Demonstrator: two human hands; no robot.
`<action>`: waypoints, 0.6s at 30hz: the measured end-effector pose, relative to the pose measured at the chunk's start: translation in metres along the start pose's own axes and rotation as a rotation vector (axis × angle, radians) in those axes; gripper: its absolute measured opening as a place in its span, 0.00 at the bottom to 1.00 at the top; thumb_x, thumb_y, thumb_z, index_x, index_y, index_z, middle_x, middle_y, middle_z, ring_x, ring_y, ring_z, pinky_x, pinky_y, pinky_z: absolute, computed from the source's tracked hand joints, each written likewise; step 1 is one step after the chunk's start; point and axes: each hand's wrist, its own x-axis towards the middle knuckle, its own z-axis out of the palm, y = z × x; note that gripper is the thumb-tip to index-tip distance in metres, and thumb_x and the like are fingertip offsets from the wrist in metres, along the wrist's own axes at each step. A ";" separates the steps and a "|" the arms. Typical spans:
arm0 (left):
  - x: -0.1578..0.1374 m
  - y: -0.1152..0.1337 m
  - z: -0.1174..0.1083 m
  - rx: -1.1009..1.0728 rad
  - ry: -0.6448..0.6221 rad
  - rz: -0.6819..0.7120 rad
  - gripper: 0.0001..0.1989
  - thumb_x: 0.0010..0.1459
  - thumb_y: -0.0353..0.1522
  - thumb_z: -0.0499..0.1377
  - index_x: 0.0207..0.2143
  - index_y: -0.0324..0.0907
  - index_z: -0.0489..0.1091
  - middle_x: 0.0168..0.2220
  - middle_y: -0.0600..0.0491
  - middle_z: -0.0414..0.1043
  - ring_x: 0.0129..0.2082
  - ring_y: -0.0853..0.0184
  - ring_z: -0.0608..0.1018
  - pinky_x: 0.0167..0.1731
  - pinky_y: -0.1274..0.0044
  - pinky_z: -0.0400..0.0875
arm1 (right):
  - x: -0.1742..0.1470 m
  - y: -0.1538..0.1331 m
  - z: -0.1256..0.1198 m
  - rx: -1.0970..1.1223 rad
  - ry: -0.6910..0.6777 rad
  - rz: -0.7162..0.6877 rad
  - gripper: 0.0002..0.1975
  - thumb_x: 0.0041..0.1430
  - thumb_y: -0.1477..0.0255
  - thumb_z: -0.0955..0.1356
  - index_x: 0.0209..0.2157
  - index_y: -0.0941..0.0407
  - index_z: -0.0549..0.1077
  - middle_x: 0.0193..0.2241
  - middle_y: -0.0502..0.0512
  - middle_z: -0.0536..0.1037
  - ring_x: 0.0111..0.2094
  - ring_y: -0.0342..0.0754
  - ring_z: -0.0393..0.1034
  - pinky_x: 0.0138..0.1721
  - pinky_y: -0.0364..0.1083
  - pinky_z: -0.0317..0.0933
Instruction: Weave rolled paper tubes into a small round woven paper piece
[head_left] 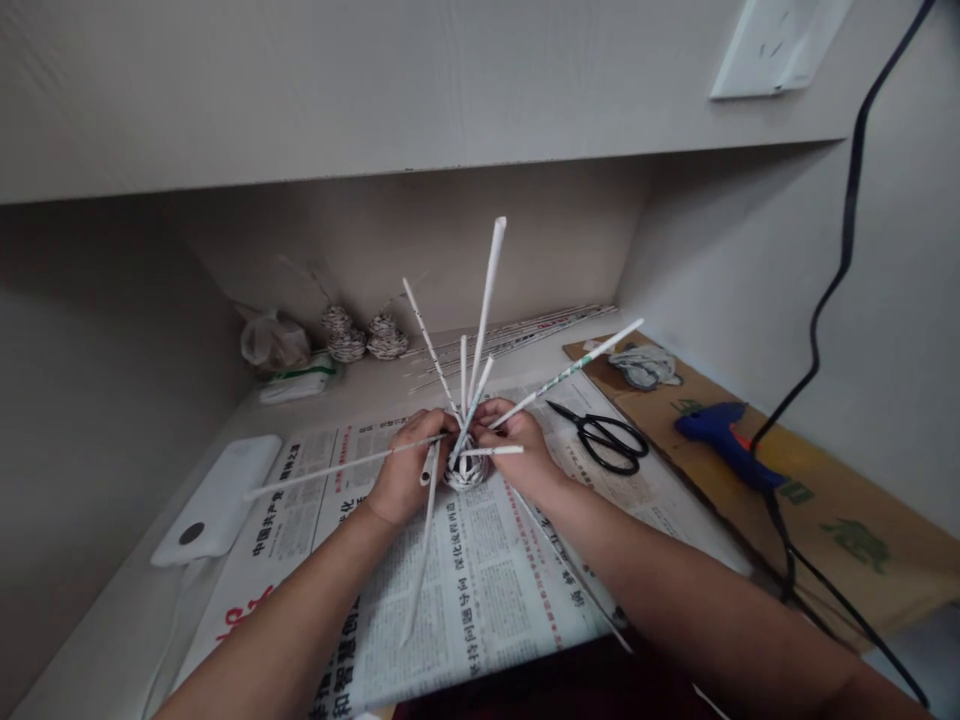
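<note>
Between my two hands is a small round weave of rolled paper tubes (466, 470), held just over the newspaper (450, 600). Several long paper tubes (491, 270) stick out of it upward and to the sides. My left hand (411, 455) is closed round the left side of the weave, its fingertips partly hidden by tubes. On the right side, my right hand (517, 440) pinches at the weave near the base of a tube with green print (577, 367). Black-handled scissors (607, 440) lie on the newspaper right of my right hand.
A blue glue gun (724, 440) with a black cord and a crumpled grey cloth-like lump (646, 366) lie on cardboard (840, 500) at right. Two woven gourd shapes (387, 338), a plastic bag (274, 342) and loose paper tubes (540, 325) are behind. A white device (221, 495) lies left.
</note>
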 end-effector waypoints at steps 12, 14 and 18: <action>0.001 -0.009 -0.002 -0.078 -0.088 -0.045 0.07 0.56 0.25 0.59 0.33 0.45 0.74 0.33 0.52 0.78 0.35 0.62 0.79 0.39 0.71 0.72 | 0.003 0.007 -0.007 -0.122 -0.038 -0.056 0.05 0.43 0.72 0.69 0.27 0.54 0.71 0.23 0.46 0.74 0.27 0.44 0.68 0.30 0.42 0.61; 0.002 -0.008 -0.003 -0.085 -0.087 -0.043 0.06 0.55 0.26 0.61 0.32 0.45 0.75 0.33 0.51 0.79 0.34 0.61 0.79 0.38 0.71 0.72 | 0.003 0.007 -0.008 -0.087 -0.080 -0.070 0.06 0.43 0.72 0.69 0.27 0.54 0.71 0.23 0.45 0.73 0.26 0.44 0.67 0.30 0.43 0.61; 0.002 -0.007 -0.001 -0.072 -0.064 -0.056 0.05 0.55 0.26 0.60 0.30 0.44 0.75 0.30 0.51 0.78 0.33 0.61 0.79 0.36 0.71 0.71 | 0.002 0.005 -0.009 -0.083 -0.134 -0.082 0.06 0.43 0.73 0.71 0.28 0.55 0.72 0.24 0.46 0.73 0.26 0.43 0.66 0.30 0.42 0.60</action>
